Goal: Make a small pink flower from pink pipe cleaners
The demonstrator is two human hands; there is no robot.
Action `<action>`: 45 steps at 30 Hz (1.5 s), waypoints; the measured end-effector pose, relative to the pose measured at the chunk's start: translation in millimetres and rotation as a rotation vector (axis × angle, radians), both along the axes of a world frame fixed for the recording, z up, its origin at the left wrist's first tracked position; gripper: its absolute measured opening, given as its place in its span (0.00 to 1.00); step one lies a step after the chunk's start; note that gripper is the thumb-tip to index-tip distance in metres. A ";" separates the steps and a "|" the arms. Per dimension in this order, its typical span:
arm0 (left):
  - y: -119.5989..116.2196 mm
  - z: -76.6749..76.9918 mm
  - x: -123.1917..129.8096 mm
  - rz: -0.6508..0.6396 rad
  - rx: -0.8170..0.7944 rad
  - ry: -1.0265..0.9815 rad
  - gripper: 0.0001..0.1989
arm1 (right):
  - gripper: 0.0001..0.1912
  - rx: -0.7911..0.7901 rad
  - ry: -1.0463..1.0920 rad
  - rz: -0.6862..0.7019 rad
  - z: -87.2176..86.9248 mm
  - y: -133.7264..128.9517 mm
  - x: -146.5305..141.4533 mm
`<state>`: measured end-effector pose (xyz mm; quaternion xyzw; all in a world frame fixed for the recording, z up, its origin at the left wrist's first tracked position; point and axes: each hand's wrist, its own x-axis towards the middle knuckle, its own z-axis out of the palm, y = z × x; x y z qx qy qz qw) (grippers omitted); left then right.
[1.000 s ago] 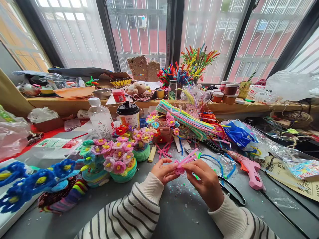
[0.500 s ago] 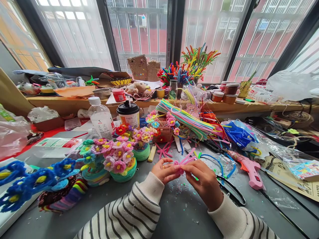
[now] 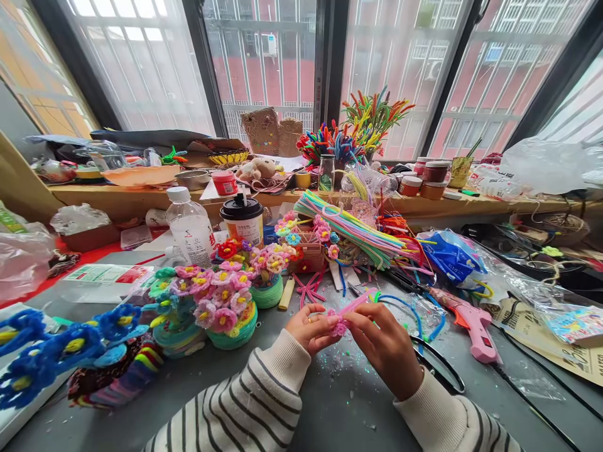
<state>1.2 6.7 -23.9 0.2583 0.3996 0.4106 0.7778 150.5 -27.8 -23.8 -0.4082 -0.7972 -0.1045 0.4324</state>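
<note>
Barred windows [image 3: 268,69] (dark-framed) rise behind a wooden ledge [image 3: 282,202] and grey table [image 3: 330,402].

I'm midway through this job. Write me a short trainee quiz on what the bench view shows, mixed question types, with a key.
1. True or false: the left hand and the right hand both touch the pink fuzzy piece.
2. Which lies to the right of both hands? A) clear bottle B) pink glue gun C) plush toy
3. Fill in: the drink cup has a ____ lid.
Key: 1 true; 2 B; 3 black
</note>
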 end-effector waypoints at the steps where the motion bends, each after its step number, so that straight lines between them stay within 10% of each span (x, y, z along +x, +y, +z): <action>1: -0.3 0.0 0.2 0.000 0.002 0.000 0.28 | 0.11 0.015 -0.018 0.004 -0.3 -0.4 -0.2; 13: -5.6 0.7 5.5 0.126 0.161 0.071 0.25 | 0.07 0.107 -0.125 -0.044 1.6 -2.9 -4.5; 22: -11.5 -3.1 10.9 0.254 0.681 0.325 0.17 | 0.03 0.005 -0.060 -0.054 -2.2 -3.2 -9.1; 32: -23.0 3.4 3.6 0.277 1.245 0.803 0.06 | 0.08 -0.685 0.652 0.041 -0.1 -6.9 -21.5; 39: -25.1 7.0 2.9 0.100 1.317 0.704 0.10 | 0.07 -1.361 1.449 0.414 5.0 -8.7 -22.5; 45: -18.5 12.4 6.7 0.454 0.853 0.544 0.12 | 0.09 -1.101 1.038 0.290 6.2 -6.2 -13.9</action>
